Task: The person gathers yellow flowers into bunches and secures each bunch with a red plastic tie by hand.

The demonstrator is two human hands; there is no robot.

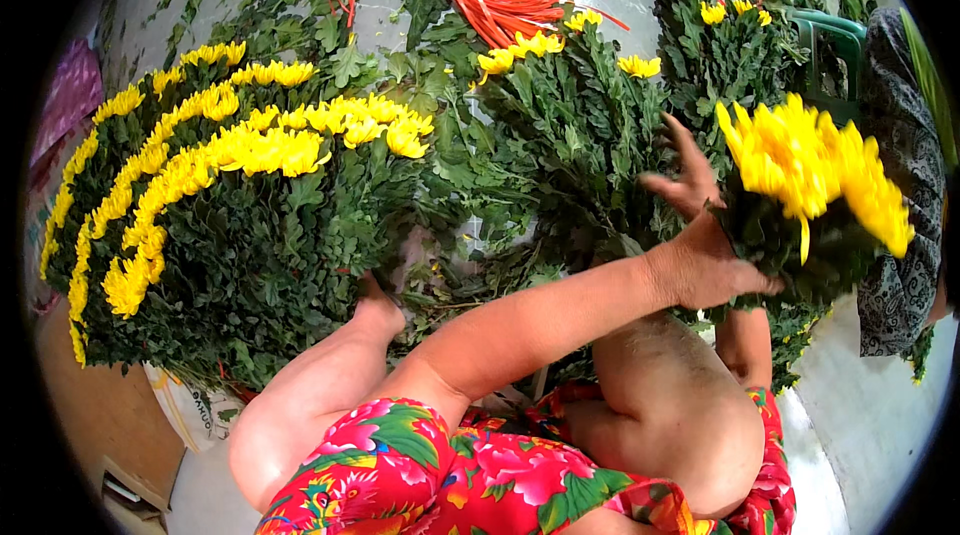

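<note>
My left hand (701, 269) reaches across my body to the right and grips the leafy part of a bunch of yellow chrysanthemums (817, 167); leaves hide some of its fingers. The bunch is blurred, its blooms tilted up and right. Beyond my left wrist, my right hand (686, 179) shows with fingers spread, apparently holding nothing, before a pile of leafy chrysanthemum stems (592, 122). The bunch and my left hand partly hide my right forearm. Rows of bundled yellow chrysanthemums (262, 152) lie to my left.
Red plastic tying strips (487, 2) lie ahead among loose leaves (345, 62) on the grey floor. A green plastic stool (829, 32) and a dark paisley cloth (900, 182) stand at the right. A printed white sack (187, 407) lies beneath the left bundles.
</note>
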